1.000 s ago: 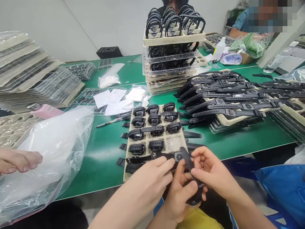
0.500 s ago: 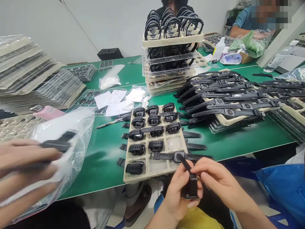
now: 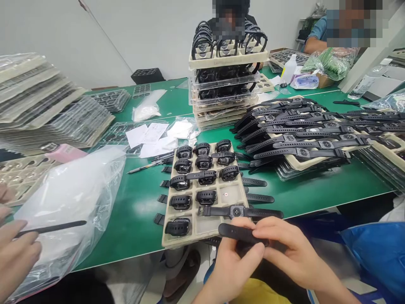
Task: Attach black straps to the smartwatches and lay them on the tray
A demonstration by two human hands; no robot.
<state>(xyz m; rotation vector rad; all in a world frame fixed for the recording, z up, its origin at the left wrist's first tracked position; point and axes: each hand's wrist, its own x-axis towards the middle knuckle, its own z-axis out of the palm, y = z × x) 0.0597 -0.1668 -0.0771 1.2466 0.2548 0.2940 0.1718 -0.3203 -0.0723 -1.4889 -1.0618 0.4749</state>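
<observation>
By the tray (image 3: 207, 226), both hands (image 3: 230, 261) curl half-closed; they hold a strap (image 3: 234, 231).

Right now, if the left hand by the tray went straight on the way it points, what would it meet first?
Past the black strap it holds, the left hand would probably meet the watch lying open across the tray, though depth is unclear.

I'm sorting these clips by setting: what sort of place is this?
Probably a watch factory or workshop: a compartmented tray holds black-strapped watches, stacked trays stand on the long green table, and a co-worker is at its far side.
</observation>
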